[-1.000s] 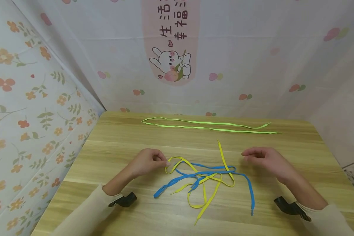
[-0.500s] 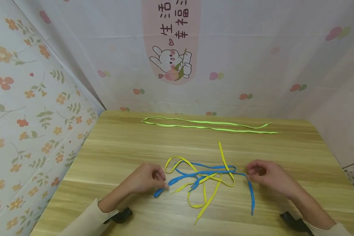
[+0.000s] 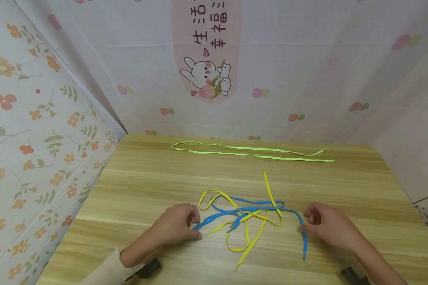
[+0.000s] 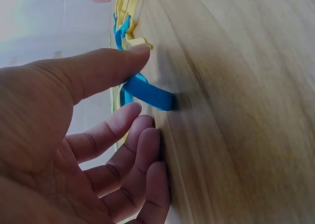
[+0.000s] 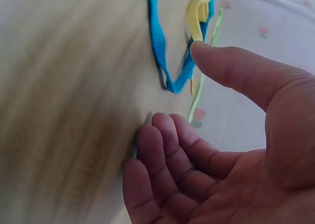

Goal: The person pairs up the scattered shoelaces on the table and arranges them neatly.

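Observation:
A flat blue shoelace [image 3: 258,208] lies tangled with a yellow shoelace [image 3: 255,243] on the wooden table. My left hand [image 3: 176,224] is at the blue lace's left end. In the left wrist view the folded blue end [image 4: 150,93] sits in the gap between thumb and fingers, which do not close on it. My right hand [image 3: 329,227] is beside the blue lace's right tail [image 3: 304,242]. From the right wrist, thumb and fingers [image 5: 179,155] stand apart, with the bend of the blue lace [image 5: 174,83] just beyond them.
A lime-green shoelace [image 3: 271,157] lies doubled lengthwise near the back of the table [image 3: 146,182]. Behind it hangs a printed white cloth [image 3: 278,71]; a floral cloth [image 3: 53,150] covers the left side. Dark wrist mounts [image 3: 149,269] show at the sleeves.
Both hands have come down toward the near side of the table, the left from the yellow loop to the blue end, the right to the blue tail. The laces look unmoved.

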`<state>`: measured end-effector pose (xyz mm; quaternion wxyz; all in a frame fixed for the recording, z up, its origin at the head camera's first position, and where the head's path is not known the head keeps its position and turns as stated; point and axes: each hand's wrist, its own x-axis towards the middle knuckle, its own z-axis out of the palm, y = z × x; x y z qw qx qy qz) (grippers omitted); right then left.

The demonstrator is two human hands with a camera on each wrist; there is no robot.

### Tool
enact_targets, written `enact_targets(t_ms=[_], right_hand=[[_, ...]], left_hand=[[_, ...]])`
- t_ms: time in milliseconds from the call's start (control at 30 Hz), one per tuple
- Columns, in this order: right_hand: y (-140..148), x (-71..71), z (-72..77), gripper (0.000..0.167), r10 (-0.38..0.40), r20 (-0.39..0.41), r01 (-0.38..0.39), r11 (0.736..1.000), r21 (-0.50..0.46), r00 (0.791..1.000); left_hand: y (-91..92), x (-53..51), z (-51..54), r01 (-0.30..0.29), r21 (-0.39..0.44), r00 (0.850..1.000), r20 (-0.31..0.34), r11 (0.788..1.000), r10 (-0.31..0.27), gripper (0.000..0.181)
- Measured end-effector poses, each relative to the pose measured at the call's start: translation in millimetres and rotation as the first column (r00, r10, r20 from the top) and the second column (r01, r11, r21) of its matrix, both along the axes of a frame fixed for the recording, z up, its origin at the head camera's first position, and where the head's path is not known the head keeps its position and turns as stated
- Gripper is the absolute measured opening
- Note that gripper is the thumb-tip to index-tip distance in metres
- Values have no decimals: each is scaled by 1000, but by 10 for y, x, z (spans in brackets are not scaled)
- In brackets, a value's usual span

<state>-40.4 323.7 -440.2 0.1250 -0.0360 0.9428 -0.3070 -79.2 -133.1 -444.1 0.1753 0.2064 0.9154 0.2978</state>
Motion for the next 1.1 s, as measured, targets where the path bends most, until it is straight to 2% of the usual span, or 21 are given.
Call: enact_targets(t_ms=[167, 333, 467, 600, 767, 933, 967, 1100], right_hand=[[-39, 106, -36, 40, -21, -10, 21, 997, 69, 1000], [-69, 172, -62, 36, -27, -6, 28, 990, 139, 1000], [-65, 210, -86, 29, 2, -28, 3, 987, 163, 1000], [-55, 221, -98, 22, 34, -48, -25, 984, 177, 998], [-66, 223, -94, 19, 46, -59, -34, 981, 191, 997], [-68, 224, -97, 20, 40, -55, -28, 979, 200, 998], [-6, 215, -182, 21, 35, -58, -23, 980, 196, 998], [54, 221, -156, 19, 14, -25, -10, 989, 145, 1000]], left_hand=[[18, 27, -26, 10, -37, 997, -75, 999, -13, 34], [17, 53, -43, 25, -40, 983, -178, 999, -32, 24], [8, 66, -36, 28, -22, 980, -195, 999, -31, 18], [-7, 51, -36, 17, -2, 989, -150, 1000, -17, 17], [-51, 2, -73, -18, 54, 998, -54, 998, 21, 18], [-117, -42, -88, -53, 121, 999, 11, 991, 52, 13], [-132, -52, -85, -57, 133, 998, 21, 990, 55, 12], [-193, -107, -77, -65, 207, 994, 95, 976, 46, 8]])
